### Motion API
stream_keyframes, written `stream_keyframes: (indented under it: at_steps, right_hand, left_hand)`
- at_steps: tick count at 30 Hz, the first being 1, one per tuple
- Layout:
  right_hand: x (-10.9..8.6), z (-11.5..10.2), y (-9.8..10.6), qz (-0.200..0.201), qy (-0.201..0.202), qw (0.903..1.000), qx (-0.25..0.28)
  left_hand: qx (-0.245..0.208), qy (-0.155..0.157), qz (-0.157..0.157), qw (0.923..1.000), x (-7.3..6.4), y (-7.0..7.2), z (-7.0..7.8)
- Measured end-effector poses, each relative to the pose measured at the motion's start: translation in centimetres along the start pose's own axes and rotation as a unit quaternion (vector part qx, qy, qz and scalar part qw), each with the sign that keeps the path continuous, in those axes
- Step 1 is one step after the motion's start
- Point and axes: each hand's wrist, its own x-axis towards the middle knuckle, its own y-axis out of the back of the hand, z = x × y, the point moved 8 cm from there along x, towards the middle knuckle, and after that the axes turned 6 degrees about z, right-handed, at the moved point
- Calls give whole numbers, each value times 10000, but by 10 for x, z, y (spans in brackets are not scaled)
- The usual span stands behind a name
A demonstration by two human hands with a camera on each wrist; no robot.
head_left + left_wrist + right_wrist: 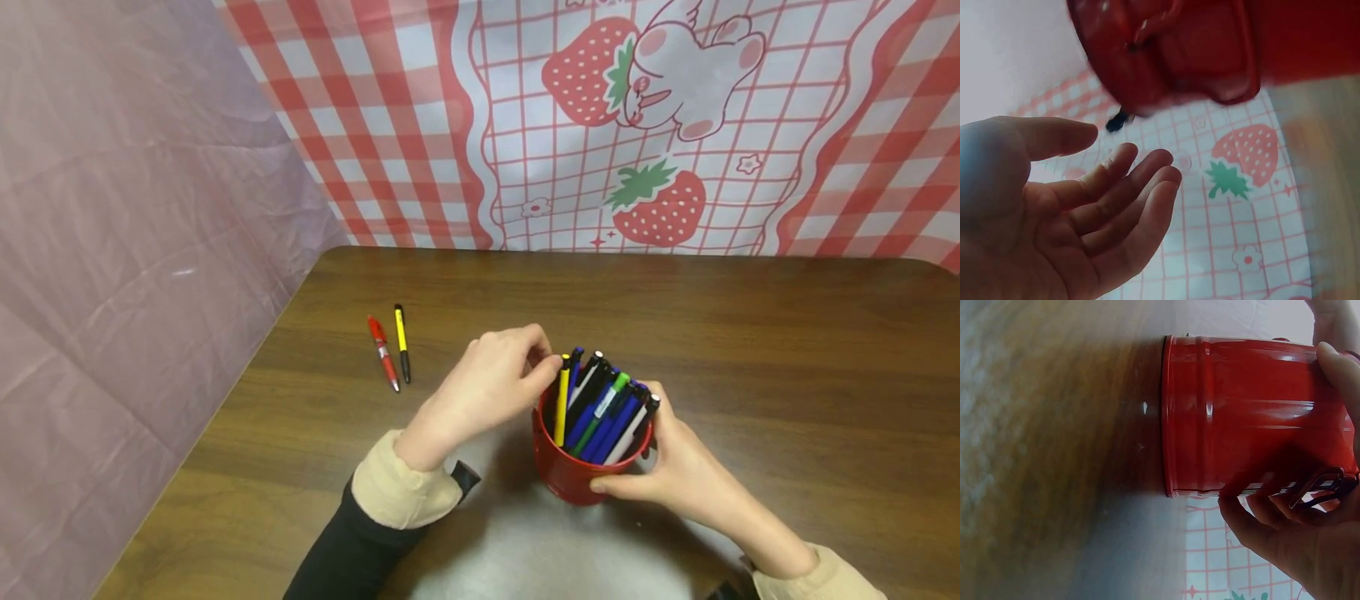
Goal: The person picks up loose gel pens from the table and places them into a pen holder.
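Observation:
A red metal bucket [573, 477] full of pens stands on the table. My right hand [686, 467] grips its right side, thumb at the front; the right wrist view shows the fingers curled round the far wall of the bucket [1254, 419]. Just off the left rim is my left hand [491, 383], its loosely bent fingers beside a yellow pen [562, 404] that leans in the bucket. In the left wrist view, a gap separates thumb and fingers of the left hand [1085, 206], with a dark pen tip [1116, 120] near the thumb. A green pen [600, 417] stands among blue, black and white ones.
On the table's left part lie a red pen [384, 354] and a yellow-and-black pen [402, 343], side by side. Behind the wooden table [787, 358] hangs a red checked cloth [405, 125] with strawberries. A pinkish sheet [135, 250] covers the left side.

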Motion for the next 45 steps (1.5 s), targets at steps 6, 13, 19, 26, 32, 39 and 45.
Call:
stream_keyframes:
  at_steps: [6,13,19,26,32,39,45]
  right_hand:
    - [0,1,3,-22,-108,9999,-102]
    - [0,-1,1,-40,-34,10000,-58]
    - [-2,1,2,1,-66,9999,-126]
    - [-2,-1,2,60,157,9999,-17]
    - [-1,-1,2,49,129,9999,16]
    - [-1,-1,1,42,53,10000,-35]
    - [-1,-1,2,31,95,9999,-46]
  left_hand:
    - [-655,482,165,9966,8,22,-33]
    - [-158,1594,710,9845,24,50,-129]
    - [1154,2175,417,9683,34,49,-190]
    - [1561,3075,-149,9385,26,28,-231]
    - [1494,3459,-339,9257,22,24,-241]
    - [1401,3464,-278,9271,22,23,-240]
    - [1316,3284,37,9353,21,30,-232]
